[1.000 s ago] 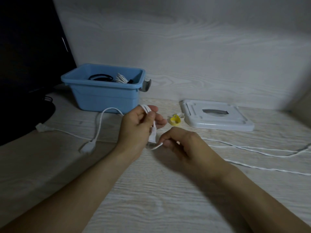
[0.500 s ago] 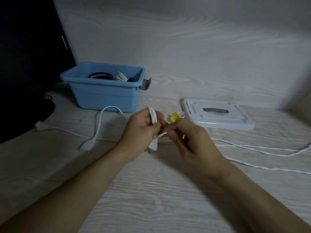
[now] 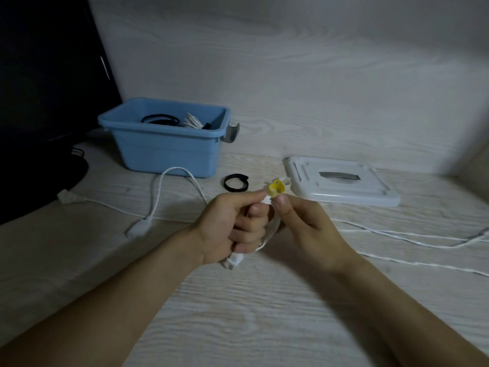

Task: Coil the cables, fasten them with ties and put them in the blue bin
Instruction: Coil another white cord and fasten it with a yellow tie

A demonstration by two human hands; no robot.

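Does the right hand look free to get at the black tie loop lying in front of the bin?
Probably not yet: the right hand is pinching the white cable, though nothing blocks the black tie loop.

The white cable [image 3: 412, 235] runs off the right edge — its far end unseen. Inside the left hand [image 3: 232, 229] the coil is mostly hidden, blurred beside the fingers.

You see a white lid [image 3: 341, 184] lying flat on the wooden table [image 3: 238, 313], beside a dark monitor [image 3: 45, 75].
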